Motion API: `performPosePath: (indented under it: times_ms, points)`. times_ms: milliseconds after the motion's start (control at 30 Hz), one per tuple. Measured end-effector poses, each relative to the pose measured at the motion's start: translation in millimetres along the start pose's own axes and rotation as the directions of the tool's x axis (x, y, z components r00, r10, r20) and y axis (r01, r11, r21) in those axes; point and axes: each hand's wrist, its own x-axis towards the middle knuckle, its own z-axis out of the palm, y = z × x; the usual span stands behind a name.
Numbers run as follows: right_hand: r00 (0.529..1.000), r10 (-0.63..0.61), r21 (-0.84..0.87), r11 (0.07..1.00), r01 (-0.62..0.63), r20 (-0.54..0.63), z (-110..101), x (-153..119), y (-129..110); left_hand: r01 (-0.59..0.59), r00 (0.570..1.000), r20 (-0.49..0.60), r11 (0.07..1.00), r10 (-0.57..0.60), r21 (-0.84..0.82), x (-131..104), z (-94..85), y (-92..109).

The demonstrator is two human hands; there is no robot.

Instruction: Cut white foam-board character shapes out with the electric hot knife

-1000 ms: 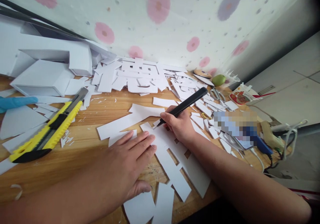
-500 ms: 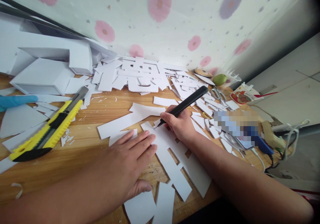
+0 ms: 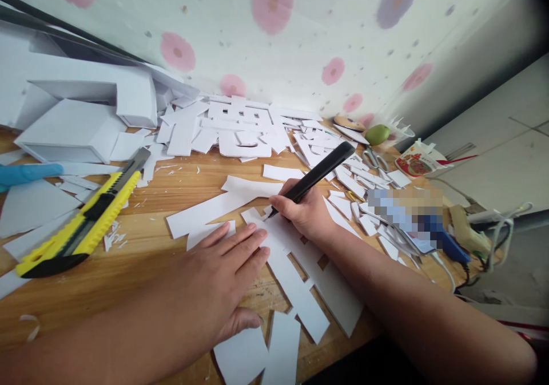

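My right hand [image 3: 302, 209] grips a black craft knife [image 3: 319, 170], its handle slanting up to the right. The thin tip touches the upper end of a white foam board piece [image 3: 295, 265] with rectangular cut-outs. My left hand [image 3: 234, 262] lies flat, fingers stretched, pressing on the left edge of that board. Beyond my hands is a long, angled white strip [image 3: 210, 205]. More white pieces [image 3: 281, 348] lie nearer to me, beside the left thumb. Part of the board under my right hand and forearm is hidden.
A yellow utility knife [image 3: 86, 219] with its blade out lies at the left, by a blue-handled tool [image 3: 30, 173]. White offcuts [image 3: 244, 127] and folded board [image 3: 72, 127] line the wall. At the right are scissors [image 3: 373, 159], a paper tub [image 3: 416, 159], a green fruit [image 3: 377, 134] and cables [image 3: 500, 242].
The craft knife's tip has shifted very slightly along the board, and my right hand has edged a little left with it. My left hand stays in place.
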Motion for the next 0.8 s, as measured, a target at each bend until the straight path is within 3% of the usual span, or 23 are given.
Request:
performPosePath:
  times_ms: [600,700,800]
  points:
    - [0.997,0.062,0.161,0.985,-0.055,-0.044,-2,2,17,-0.032,0.999,-0.028,0.994,0.035,0.103,0,-1.2,0]
    - [0.996,0.068,0.255,0.966,-0.053,-0.052,0,3,21,-0.046,0.997,-0.059,0.99,0.054,0.13,1,0.2,0]
    - [0.983,0.09,0.406,0.914,-0.017,-0.161,-2,3,17,-0.04,0.996,-0.069,0.993,0.048,0.114,3,1.2,0]
